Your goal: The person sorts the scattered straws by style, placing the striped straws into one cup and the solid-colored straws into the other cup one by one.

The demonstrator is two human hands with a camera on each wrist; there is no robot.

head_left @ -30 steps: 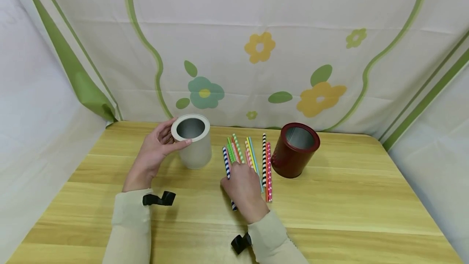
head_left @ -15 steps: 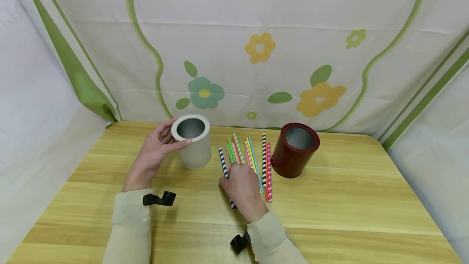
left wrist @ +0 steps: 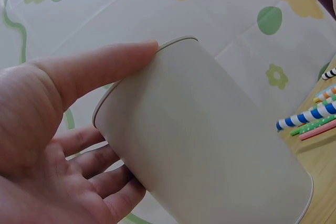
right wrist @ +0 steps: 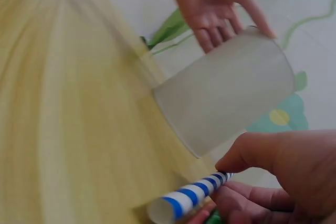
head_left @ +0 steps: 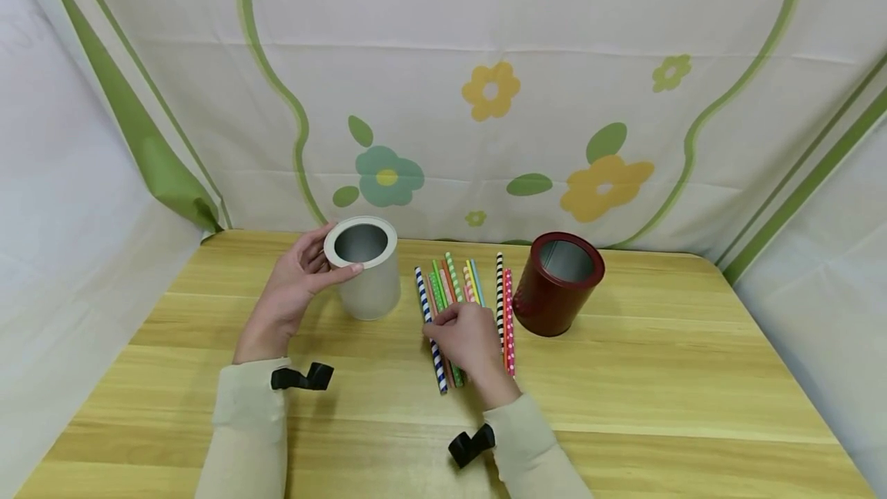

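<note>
At the left, my left hand (head_left: 287, 291) holds an off-white can (head_left: 372, 291), thumb over the top rim and fingers along the far left side. The can stands upright, its mouth uncovered. My right hand (head_left: 473, 336) is over a row of patterned paper straws (head_left: 436, 287). Between its thumb and fingers it pinches a blue-and-white striped straw (right wrist: 191, 195), the leftmost of the row. Green, pink and orange straws lie right beside it, partly hidden under the hand. In the left wrist view the striped straw (left wrist: 307, 116) lies above the green and pink ones.
A dark red can (head_left: 554, 295) stands open-topped on the right. Just left of it lie a black-and-white striped straw (head_left: 500, 291) and a pink dotted straw (head_left: 510, 322). A flowered curtain (head_left: 443, 114) closes off the back of the wooden table (head_left: 658, 383).
My right hand has shifted slightly right and lifted, its thumb and fingertips now showing on the blue-and-white striped straw. That straw has moved up a little. The left hand and can stay put.
</note>
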